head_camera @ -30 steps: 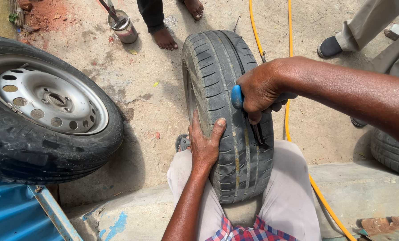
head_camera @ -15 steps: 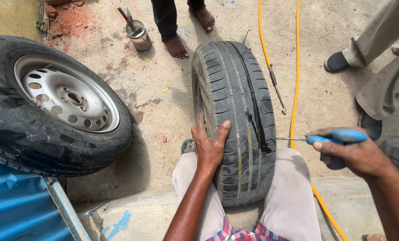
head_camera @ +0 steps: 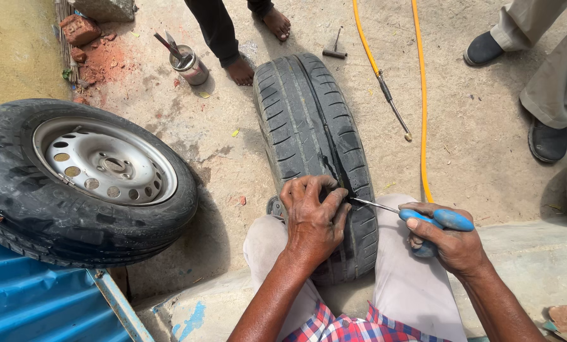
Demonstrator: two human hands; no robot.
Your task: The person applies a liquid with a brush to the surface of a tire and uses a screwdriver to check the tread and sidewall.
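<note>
An upright black tyre (head_camera: 309, 133) stands between my knees, tread facing up. My left hand (head_camera: 313, 218) lies on the tread with its fingers pinched at a spot in a groove. My right hand (head_camera: 451, 244) grips a blue-handled tool (head_camera: 438, 218) to the right of the tyre. The tool's thin metal shaft (head_camera: 372, 204) points left, and its tip meets the tread right at my left fingertips.
A wheel with a silver steel rim (head_camera: 83, 180) lies at the left, over blue metal sheeting (head_camera: 36, 304). A yellow hose (head_camera: 419, 95) with a metal nozzle runs down the right. A tin can (head_camera: 191, 63), bricks and other people's feet (head_camera: 242, 69) are at the back.
My right hand swung off the tyre to the right, then brought the tool's tip back onto the tread. My left hand slid from the tyre's left side up onto the tread.
</note>
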